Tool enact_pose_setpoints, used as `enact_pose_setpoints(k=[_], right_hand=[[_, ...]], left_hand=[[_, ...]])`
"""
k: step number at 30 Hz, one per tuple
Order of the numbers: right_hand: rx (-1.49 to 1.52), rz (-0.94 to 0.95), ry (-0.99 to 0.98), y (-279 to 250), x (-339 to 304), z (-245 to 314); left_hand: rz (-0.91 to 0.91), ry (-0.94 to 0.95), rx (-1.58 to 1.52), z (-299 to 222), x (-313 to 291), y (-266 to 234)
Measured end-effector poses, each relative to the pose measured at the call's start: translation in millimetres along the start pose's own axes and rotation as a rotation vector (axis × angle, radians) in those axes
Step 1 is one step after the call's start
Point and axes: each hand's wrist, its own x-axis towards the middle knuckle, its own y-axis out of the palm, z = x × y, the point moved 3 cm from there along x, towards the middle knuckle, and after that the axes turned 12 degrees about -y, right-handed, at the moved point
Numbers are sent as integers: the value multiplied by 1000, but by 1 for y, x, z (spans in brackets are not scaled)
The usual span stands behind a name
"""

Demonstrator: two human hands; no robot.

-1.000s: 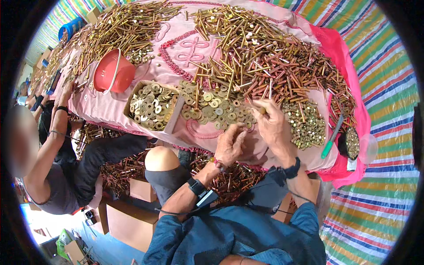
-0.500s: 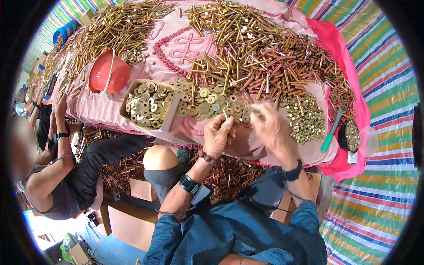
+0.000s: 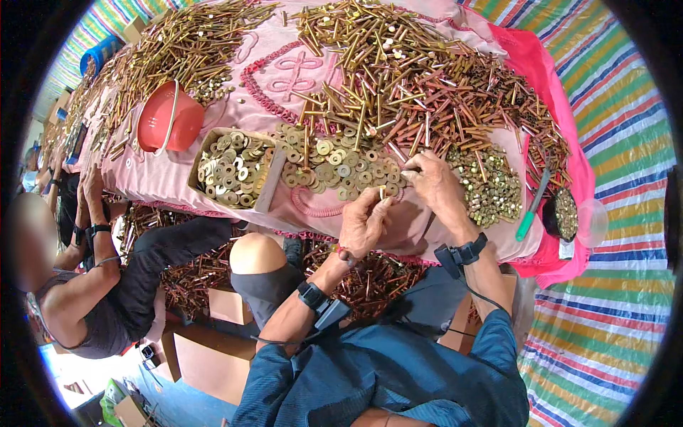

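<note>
Head view: we pinch a brass washer (image 3: 382, 192) in our left hand (image 3: 364, 224) and a long bolt (image 3: 411, 171) in our right hand (image 3: 435, 186), just near the washer pile (image 3: 334, 165). Misaligned threading may drop either part.

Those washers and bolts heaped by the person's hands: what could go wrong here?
The left hand pinches a small brass piece at the table's edge; it could slip to the floor. The right hand works beside loose washers and nuts, so a nudge might spill or mix them.
</note>
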Motion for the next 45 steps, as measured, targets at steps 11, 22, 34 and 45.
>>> enact_pose_setpoints(k=[11,22,34,45], right_hand=[[1007,-92,394,-1,-14,42],[103,-61,379,-16,7,37],[82,161,303,10,38,-20],[794,-135,268,-21,-6,64]], left_hand=[[-143,160,274,-2,3,7],[-159,199,376,9,5,1],[-130,173,227,-11,-3,6],[-129,222,285,-6,-1,5]])
